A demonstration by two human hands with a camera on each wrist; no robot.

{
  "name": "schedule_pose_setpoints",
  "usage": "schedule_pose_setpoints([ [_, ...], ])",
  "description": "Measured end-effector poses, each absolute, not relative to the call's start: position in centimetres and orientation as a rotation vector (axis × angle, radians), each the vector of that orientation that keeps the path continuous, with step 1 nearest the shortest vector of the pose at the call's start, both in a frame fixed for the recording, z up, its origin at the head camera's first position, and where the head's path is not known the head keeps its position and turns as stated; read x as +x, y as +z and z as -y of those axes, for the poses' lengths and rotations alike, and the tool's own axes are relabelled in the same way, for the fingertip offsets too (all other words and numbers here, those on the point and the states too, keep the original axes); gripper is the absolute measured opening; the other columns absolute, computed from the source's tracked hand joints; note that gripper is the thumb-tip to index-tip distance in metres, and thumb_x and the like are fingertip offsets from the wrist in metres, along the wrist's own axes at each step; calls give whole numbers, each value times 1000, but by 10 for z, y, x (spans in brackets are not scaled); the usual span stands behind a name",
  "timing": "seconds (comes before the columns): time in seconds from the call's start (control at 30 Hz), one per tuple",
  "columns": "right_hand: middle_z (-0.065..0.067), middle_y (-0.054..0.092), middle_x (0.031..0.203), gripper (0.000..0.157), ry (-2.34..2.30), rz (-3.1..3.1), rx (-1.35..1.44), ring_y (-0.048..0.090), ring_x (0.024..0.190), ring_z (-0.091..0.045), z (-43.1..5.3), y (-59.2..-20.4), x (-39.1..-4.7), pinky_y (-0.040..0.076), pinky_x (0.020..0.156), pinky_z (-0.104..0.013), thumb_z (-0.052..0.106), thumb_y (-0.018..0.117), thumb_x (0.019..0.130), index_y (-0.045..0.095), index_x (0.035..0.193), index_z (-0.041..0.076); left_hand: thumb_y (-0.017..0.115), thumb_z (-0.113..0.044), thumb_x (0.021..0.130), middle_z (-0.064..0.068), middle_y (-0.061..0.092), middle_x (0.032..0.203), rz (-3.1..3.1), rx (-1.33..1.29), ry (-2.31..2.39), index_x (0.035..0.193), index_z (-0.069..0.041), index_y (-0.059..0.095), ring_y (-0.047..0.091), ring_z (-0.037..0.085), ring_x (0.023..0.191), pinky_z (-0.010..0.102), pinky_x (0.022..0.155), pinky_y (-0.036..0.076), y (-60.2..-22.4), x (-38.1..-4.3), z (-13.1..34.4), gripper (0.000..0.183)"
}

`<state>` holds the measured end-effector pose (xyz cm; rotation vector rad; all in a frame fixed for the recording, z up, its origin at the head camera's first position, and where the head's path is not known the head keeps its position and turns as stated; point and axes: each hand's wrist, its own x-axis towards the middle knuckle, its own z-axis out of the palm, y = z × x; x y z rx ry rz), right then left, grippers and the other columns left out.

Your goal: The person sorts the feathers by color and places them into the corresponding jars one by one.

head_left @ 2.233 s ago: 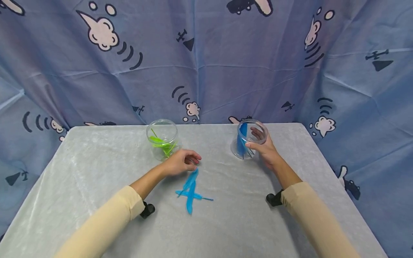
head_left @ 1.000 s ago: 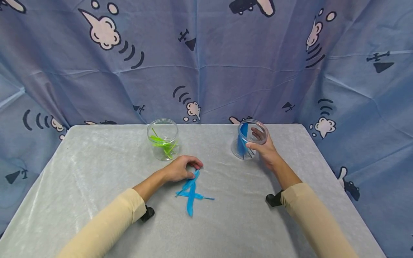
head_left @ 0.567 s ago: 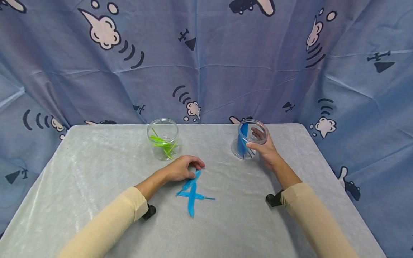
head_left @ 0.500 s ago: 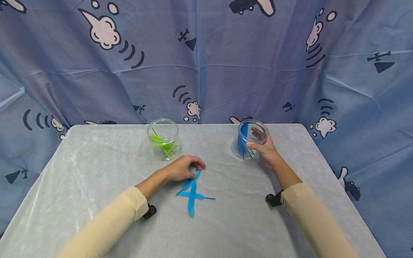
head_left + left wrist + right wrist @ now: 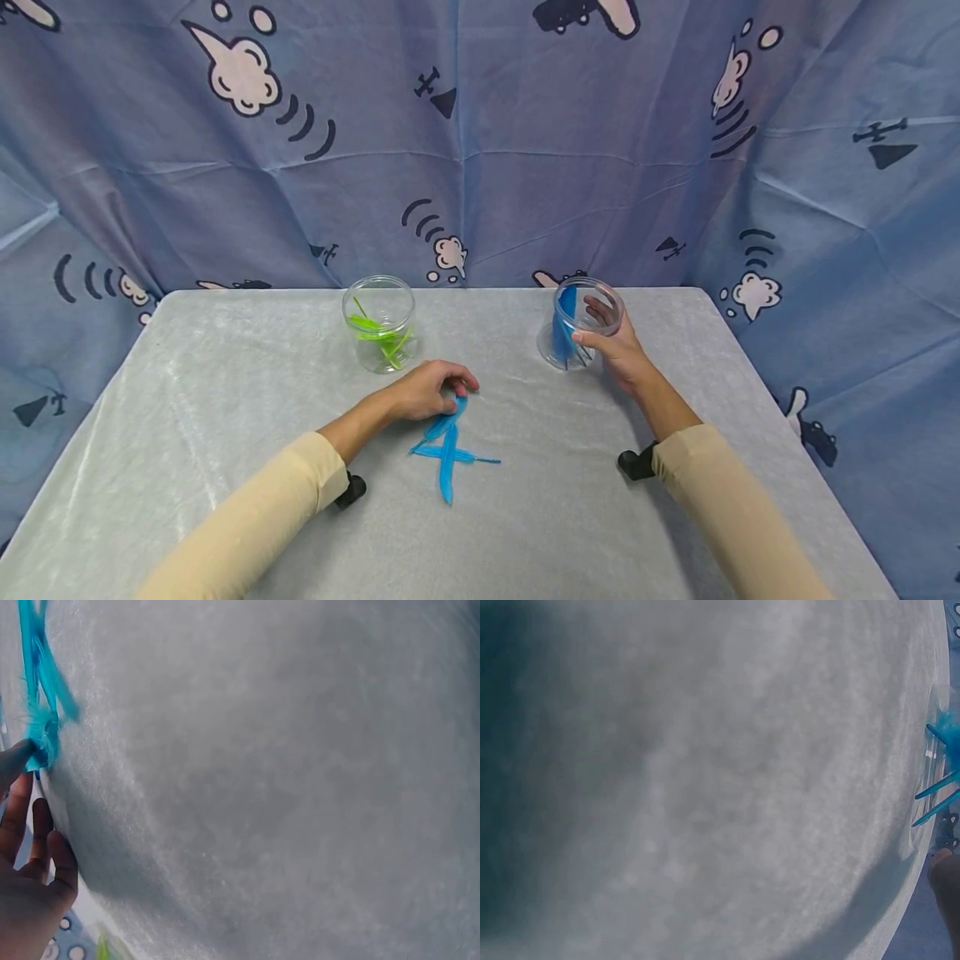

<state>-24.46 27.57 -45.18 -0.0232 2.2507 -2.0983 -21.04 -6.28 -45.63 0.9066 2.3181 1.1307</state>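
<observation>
Blue feathers (image 5: 447,471) lie crossed on the table in front of my left hand (image 5: 426,390). Thumb and forefinger of that hand pinch the far end of the feathers; the left wrist view shows the pinched feather (image 5: 43,739) up close, with the other fingers loosely bent. My right hand (image 5: 621,350) grips a clear jar (image 5: 546,343) from its right side, thumb in front and fingers around the far side. Blue feathers (image 5: 562,329) stand inside this jar. At the right wrist view's edge, their quills (image 5: 936,784) and part of the hand (image 5: 946,874) show.
A second clear jar (image 5: 363,354), holding bright green feathers (image 5: 384,337), stands at the back left, just beyond my left hand. A pale grey cloth covers the table (image 5: 525,517). Behind its far edge hangs a blue patterned curtain (image 5: 510,183).
My left hand has come slightly down and right onto the end of the feathers and now pinches it. The feathers have shifted slightly right. The right hand and its jar stay put.
</observation>
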Motion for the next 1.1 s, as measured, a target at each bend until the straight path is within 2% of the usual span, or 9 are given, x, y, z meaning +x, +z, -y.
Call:
schedule_pose_setpoints([
  [0.3,-10,21,163,98,-2080,-2266,-14,14,151,-26,-275,-451,-244,12,121,-51,1,72,88,11,159,29,72,9,81,2,65,87,-2339,849,1149,111,-3,70,57,13,83,26,79,45,-458,-211,60,32],
  [0.5,-10,21,163,98,-2079,-2265,-5,14,151,-25,-276,-451,-244,12,121,-51,1,73,88,11,159,29,71,10,82,1,64,84,-2311,851,1201,112,1,68,56,9,79,24,79,46,-455,-212,61,31],
  [0.87,-11,22,163,98,-2076,-2273,-7,14,151,-25,-275,-452,-245,12,121,-50,2,73,88,10,159,28,69,5,87,5,64,87,-2372,795,1375,115,3,67,60,16,81,28,77,51,-436,-219,58,28],
  [1.1,-10,22,163,97,-2082,-2271,-9,14,150,-25,-276,-453,-245,12,121,-50,2,73,88,12,158,29,69,4,88,7,66,88,-2537,693,1538,110,-2,70,63,19,81,31,75,53,-420,-224,52,23],
])
